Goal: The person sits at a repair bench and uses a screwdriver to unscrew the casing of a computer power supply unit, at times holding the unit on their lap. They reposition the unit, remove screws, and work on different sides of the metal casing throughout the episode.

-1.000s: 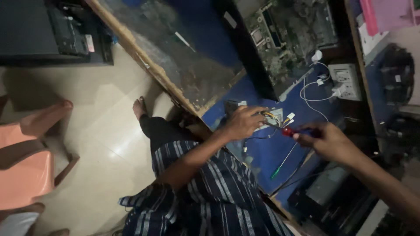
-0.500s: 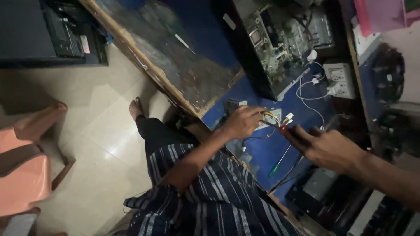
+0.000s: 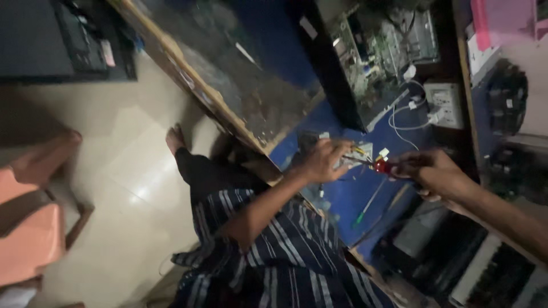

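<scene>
Blue covers the worktop (image 3: 348,197) that runs through the middle of the frame, and both hands meet over it, right of centre. The left hand (image 3: 321,161) has its fingers curled down around a small circuit board (image 3: 358,155), pale with a few coloured wires, holding it against the blue surface. Just to its right, the right hand (image 3: 432,172) is closed around a red-handled tool (image 3: 381,166); the tool's dark tip reaches left to the board, though the blur hides whether it touches. Below the hands, a green-handled screwdriver (image 3: 366,204) lies loose on the worktop, slanting toward the lower middle of the frame.

In the upper middle, a large opened device (image 3: 379,54) shows its green boards, well apart from the hands. To its right, a white socket box (image 3: 446,104) sits with a white cable (image 3: 406,117) looping down from it. The wooden edge of the table (image 3: 188,80) cuts diagonally from the upper left. A striped shirt (image 3: 285,256) fills the bottom centre, a bare foot (image 3: 174,138) rests on the pale tiled floor (image 3: 120,188), and an orange chair (image 3: 28,222) stands at the left edge.
</scene>
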Demonstrator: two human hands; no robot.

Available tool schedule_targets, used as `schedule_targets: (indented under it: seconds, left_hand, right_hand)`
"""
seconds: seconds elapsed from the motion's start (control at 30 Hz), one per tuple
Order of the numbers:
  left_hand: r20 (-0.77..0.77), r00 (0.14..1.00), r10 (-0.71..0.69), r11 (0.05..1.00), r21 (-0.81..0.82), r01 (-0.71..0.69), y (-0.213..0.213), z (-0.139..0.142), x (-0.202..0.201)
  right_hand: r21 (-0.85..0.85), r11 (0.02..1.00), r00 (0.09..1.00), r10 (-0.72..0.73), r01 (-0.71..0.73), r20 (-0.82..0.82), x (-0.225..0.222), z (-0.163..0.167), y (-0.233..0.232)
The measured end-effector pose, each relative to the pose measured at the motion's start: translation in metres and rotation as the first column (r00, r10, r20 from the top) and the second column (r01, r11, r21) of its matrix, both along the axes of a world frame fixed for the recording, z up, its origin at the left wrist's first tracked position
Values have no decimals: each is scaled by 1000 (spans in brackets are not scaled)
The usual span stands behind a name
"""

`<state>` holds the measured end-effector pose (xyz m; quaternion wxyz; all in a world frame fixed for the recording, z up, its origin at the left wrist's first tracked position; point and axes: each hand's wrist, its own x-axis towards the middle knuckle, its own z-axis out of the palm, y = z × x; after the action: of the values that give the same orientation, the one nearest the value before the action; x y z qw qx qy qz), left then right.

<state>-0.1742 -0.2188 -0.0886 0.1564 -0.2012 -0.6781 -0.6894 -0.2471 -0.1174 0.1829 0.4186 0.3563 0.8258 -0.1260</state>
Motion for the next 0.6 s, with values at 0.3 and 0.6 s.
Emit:
schedule_targets:
  seconds: [0.3,0.6]
  left_hand:
    - [-30,998,-62,989,-133,57,-13,13,-6]
    - [-83,996,-23,1000,8,23,-24,15,-21]
  right_hand:
    - [-90,111,70,925,-990,373,35,22,-11]
    - [-19,921,913,388,-389,125,12,-8,47]
